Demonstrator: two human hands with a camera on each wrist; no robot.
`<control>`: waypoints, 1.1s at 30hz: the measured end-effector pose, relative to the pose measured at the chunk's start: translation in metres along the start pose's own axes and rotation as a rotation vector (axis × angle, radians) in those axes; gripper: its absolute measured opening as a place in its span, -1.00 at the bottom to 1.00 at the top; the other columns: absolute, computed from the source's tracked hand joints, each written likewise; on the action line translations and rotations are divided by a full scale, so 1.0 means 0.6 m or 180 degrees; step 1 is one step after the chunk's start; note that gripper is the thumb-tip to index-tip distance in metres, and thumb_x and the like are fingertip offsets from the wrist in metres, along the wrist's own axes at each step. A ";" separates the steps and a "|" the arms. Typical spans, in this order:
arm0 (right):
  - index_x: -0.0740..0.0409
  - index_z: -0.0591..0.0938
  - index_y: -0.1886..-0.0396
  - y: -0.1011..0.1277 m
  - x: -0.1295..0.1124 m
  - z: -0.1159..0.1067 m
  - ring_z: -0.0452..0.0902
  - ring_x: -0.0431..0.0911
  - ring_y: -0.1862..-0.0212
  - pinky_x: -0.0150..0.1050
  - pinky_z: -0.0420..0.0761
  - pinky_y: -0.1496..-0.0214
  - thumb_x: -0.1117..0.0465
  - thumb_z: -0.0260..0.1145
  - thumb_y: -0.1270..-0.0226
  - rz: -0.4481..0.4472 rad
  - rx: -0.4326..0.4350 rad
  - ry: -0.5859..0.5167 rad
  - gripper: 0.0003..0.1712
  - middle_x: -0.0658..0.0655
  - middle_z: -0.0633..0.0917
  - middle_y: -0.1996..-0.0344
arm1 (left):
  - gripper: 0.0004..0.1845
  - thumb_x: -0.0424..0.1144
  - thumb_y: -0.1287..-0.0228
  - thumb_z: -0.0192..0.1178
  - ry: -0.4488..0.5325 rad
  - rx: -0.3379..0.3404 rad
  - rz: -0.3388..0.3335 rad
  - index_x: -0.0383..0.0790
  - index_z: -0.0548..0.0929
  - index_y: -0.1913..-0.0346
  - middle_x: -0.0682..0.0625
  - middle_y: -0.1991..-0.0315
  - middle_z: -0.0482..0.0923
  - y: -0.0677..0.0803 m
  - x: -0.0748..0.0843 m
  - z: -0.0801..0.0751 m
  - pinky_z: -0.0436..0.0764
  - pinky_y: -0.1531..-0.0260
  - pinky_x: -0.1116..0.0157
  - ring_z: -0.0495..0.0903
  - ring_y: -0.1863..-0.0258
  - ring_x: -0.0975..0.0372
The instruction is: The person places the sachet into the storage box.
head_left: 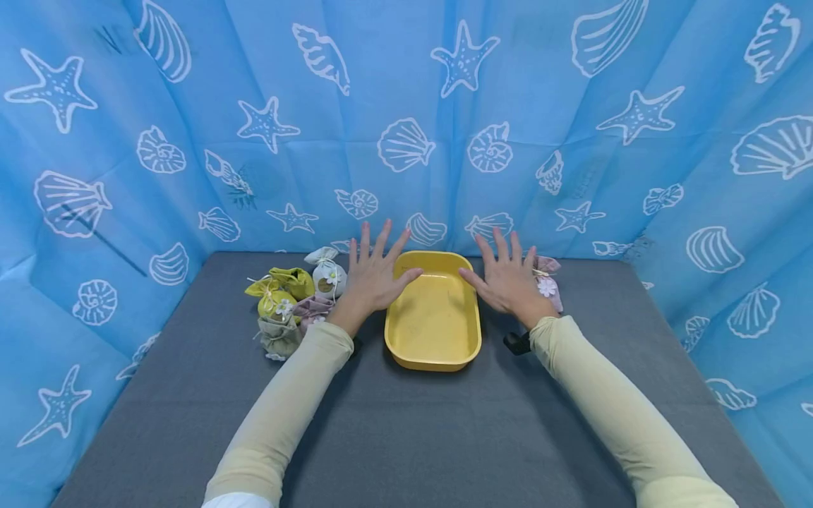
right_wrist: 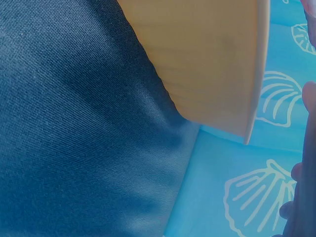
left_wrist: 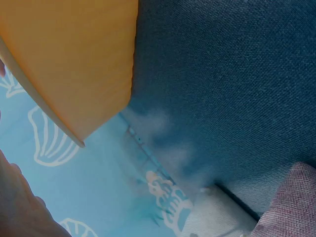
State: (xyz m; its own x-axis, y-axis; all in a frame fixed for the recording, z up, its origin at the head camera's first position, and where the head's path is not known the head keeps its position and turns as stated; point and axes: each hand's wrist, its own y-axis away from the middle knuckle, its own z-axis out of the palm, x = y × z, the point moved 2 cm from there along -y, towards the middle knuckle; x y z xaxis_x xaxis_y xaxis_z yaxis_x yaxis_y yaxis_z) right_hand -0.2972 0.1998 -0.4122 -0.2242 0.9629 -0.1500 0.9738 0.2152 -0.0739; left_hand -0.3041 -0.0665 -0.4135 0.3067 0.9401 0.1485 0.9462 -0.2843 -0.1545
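Note:
A yellow rectangular basin (head_left: pixel 433 317) stands on the grey table, with nothing lying in it. On its left my left hand (head_left: pixel 373 279) is held palm down with fingers spread, the thumb reaching over the rim. My right hand (head_left: pixel 508 282) mirrors it on the other side, its thumb tip at the right rim. Neither hand holds anything. In the left wrist view the basin's side wall (left_wrist: pixel 74 54) fills the upper left, beside part of the left hand (left_wrist: pixel 19 202). The right wrist view shows the opposite wall (right_wrist: pixel 207 59) and the right hand's edge (right_wrist: pixel 303 177).
Several small drawstring pouches sit left of the basin: yellow (head_left: pixel 273 300), white (head_left: pixel 329 275), pink (head_left: pixel 312 309) and grey-green (head_left: pixel 279 339). Another pink pouch (head_left: pixel 549 286) is partly hidden behind the right hand. A blue seashell curtain (head_left: pixel 406 190) borders the table (head_left: pixel 432 437).

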 end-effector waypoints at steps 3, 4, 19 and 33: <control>-0.01 -0.09 -0.69 0.000 0.000 0.002 -0.39 0.45 -0.63 0.63 -0.28 -0.45 -0.54 -0.23 -0.47 -0.0004 0.0001 -0.0007 0.05 0.33 -0.19 -0.66 | -0.13 0.54 -0.40 -0.31 0.0022 -0.0011 0.0011 0.37 -0.25 -0.64 0.03 -0.71 -0.42 0.000 -0.001 0.001 -0.23 -0.57 -0.30 -0.47 -0.66 -0.17; -0.01 -0.09 -0.69 0.000 -0.001 0.001 -0.38 0.45 -0.63 0.63 -0.28 -0.45 -0.53 -0.23 -0.47 -0.0012 0.0003 -0.0008 0.04 0.34 -0.19 -0.66 | -0.13 0.54 -0.40 -0.31 0.0026 -0.0007 0.0015 0.38 -0.25 -0.64 0.03 -0.71 -0.42 0.000 -0.002 0.000 -0.24 -0.57 -0.30 -0.47 -0.66 -0.17; -0.04 -0.09 -0.69 0.004 -0.002 -0.003 -0.40 0.42 -0.64 0.60 -0.34 -0.47 -0.54 -0.26 -0.47 0.0009 -0.0023 -0.0025 0.03 0.33 -0.19 -0.66 | -0.15 0.46 -0.45 -0.19 0.0204 0.0004 0.0065 0.36 -0.20 -0.65 0.02 -0.71 -0.38 0.010 -0.004 -0.001 -0.27 -0.57 -0.31 -0.45 -0.66 -0.18; 0.18 -0.04 -0.66 0.044 0.064 -0.025 -0.31 0.50 -0.59 0.53 -0.15 -0.51 -0.27 -0.05 -0.61 0.0262 0.0151 -0.0347 -0.08 0.50 -0.11 -0.59 | -0.14 0.48 -0.43 -0.19 0.0578 -0.0243 0.0392 0.36 -0.21 -0.65 0.06 -0.71 -0.36 0.043 -0.018 -0.006 -0.18 -0.59 -0.26 -0.41 -0.68 -0.13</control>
State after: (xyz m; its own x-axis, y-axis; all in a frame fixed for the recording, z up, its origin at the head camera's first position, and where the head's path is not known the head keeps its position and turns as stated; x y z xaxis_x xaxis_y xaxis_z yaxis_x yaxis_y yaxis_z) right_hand -0.2797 0.2447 -0.4052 -0.1489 0.9531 -0.2635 0.9867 0.1257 -0.1031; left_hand -0.2822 -0.0845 -0.4155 0.4274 0.8502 0.3075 0.9034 -0.4147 -0.1090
